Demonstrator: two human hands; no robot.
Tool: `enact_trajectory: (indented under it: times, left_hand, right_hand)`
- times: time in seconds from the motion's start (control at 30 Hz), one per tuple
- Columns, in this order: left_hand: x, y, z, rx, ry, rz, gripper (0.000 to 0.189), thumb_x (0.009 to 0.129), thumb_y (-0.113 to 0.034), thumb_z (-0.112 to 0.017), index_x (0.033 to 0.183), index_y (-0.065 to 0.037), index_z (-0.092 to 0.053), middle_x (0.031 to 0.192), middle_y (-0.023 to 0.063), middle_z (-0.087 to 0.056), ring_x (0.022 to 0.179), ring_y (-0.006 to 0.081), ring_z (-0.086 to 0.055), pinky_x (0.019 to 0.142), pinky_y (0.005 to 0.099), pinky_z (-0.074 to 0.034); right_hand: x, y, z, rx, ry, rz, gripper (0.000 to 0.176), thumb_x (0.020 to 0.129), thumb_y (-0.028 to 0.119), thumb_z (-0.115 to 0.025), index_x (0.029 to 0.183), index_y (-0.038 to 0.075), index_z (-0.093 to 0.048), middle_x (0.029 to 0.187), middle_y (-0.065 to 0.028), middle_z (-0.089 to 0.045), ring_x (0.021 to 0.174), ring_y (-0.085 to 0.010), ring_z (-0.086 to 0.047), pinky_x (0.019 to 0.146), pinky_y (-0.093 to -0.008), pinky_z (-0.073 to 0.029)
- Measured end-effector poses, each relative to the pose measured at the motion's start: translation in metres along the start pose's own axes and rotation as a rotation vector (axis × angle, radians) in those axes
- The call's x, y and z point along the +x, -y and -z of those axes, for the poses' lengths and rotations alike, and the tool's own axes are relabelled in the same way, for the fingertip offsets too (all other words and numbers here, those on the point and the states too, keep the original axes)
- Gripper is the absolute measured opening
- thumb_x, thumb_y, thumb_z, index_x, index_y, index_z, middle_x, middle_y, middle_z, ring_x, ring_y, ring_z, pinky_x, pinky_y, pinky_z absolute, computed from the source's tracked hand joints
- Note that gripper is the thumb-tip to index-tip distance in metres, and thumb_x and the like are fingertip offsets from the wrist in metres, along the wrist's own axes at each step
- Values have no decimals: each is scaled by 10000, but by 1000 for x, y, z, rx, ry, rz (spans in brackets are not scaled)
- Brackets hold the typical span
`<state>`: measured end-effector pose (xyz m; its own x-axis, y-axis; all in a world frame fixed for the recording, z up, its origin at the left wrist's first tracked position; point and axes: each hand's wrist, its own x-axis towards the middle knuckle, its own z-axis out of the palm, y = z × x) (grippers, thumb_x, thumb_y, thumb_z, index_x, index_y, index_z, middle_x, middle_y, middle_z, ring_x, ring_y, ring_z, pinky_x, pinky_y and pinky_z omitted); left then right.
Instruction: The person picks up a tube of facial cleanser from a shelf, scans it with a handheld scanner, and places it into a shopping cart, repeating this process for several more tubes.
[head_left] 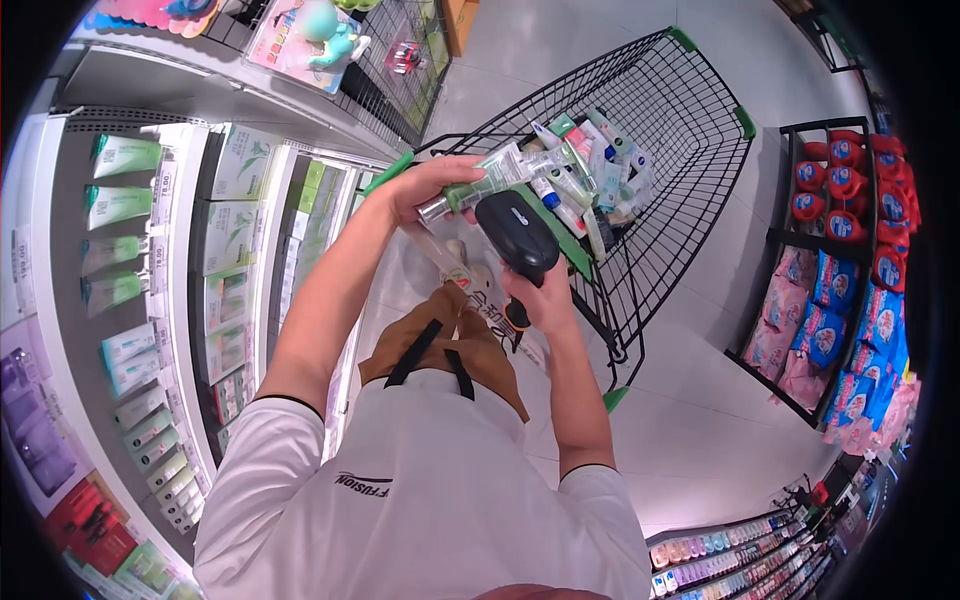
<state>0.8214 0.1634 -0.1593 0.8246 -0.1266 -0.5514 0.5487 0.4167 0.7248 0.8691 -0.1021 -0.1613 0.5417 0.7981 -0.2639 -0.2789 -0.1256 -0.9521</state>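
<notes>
My left hand (432,187) is closed around a few green-and-white cosmetic tubes (492,174), held over the near end of the shopping cart. In my right hand (540,297) is a black handheld barcode scanner (519,230), gripped by its handle. The scanner's head points toward the tubes, just below them in the view. Behind both hands stands the black wire shopping cart (690,140) with green corners. A pile of tubes and small packages (610,165) lies inside it. How many tubes are in my left hand is hard to make out.
A lit shelf (185,250) with green-and-white tubes and boxes runs along the left. On the right, a black rack (775,235) holds red bottles (845,185) and blue and pink bags (822,325). A wire display (400,75) with toys stands at top left.
</notes>
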Motion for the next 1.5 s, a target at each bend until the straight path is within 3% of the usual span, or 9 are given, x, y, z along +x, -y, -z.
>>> enact_trajectory:
  times: [0.13, 0.37, 0.5, 0.67, 0.9, 1.2, 1.33, 1.43, 1.5]
  left_hand:
    - [1, -5, 6, -56, 38, 29, 557, 969, -315, -557, 1458, -71, -450, 1185, 105, -679, 764, 155, -724, 468, 182, -501]
    - [8, 2, 19, -307, 97, -104, 583, 979, -244, -429, 1511, -29, -321, 1262, 194, -659, 857, 259, -749, 492, 214, -546]
    - [5, 2, 10, -292, -71, -108, 596, 944, -232, -470, 1494, -27, -369, 1288, 210, -640, 815, 211, -750, 489, 194, -566]
    - [8, 1, 11, -377, -132, -25, 460, 954, -211, -460, 1345, 32, -462, 1151, 250, -688, 781, 233, -743, 472, 209, -560]
    - [3, -5, 3, -324, -175, 11, 447, 931, -225, -481, 1317, -4, -522, 1071, 180, -731, 712, 164, -711, 495, 208, -504]
    - [6, -6, 5, -122, -169, -89, 589, 787, -147, -542, 1370, -59, -536, 1151, 78, -707, 731, 101, -625, 542, 214, -473]
    - [8, -5, 9, -77, -185, -108, 555, 791, -153, -541, 1338, -59, -552, 1123, 88, -709, 710, 101, -614, 525, 223, -467]
    - [10, -5, 18, -58, -129, -68, 647, 773, -190, -563, 1400, -47, -495, 1024, 144, -707, 613, 108, -580, 489, 217, -461]
    - [11, -5, 19, -19, -152, -63, 554, 778, -197, -563, 1311, -46, -549, 915, 127, -696, 559, 118, -560, 478, 226, -450]
  right_hand:
    - [0, 6, -5, 40, -69, 107, 295, 740, 22, -706, 1030, 8, -655, 800, -24, -645, 677, -105, -535, 624, -281, -438]
    - [0, 8, 5, 308, 36, -30, 369, 737, 5, -678, 1100, -1, -617, 848, -32, -632, 672, -106, -597, 591, -270, -484]
    - [4, 7, 9, 294, 139, -14, 431, 743, 13, -666, 1166, -11, -587, 889, -49, -635, 660, -106, -610, 572, -268, -505]
    - [0, 6, 18, 502, 157, -43, 456, 754, -22, -627, 1207, -9, -568, 967, -69, -621, 676, -119, -589, 601, -284, -504]
    - [2, 2, 20, 480, 167, -33, 404, 767, 4, -627, 1168, 6, -570, 957, -65, -602, 674, -123, -590, 598, -287, -503]
    - [7, 8, 12, 543, 182, -53, 493, 791, -34, -616, 1273, 8, -523, 965, -58, -604, 712, -107, -576, 591, -269, -500]
    - [10, 15, 8, 525, 177, -51, 493, 788, -19, -631, 1269, 15, -527, 975, -56, -614, 718, -100, -574, 593, -262, -496]
    - [13, 17, 7, 483, 183, -58, 529, 778, -5, -650, 1291, 14, -526, 1006, -73, -645, 707, -94, -580, 593, -252, -492]
    - [12, 13, 11, 467, 330, -81, 569, 767, 11, -666, 1318, 11, -524, 1035, -98, -671, 684, -89, -585, 594, -255, -494]
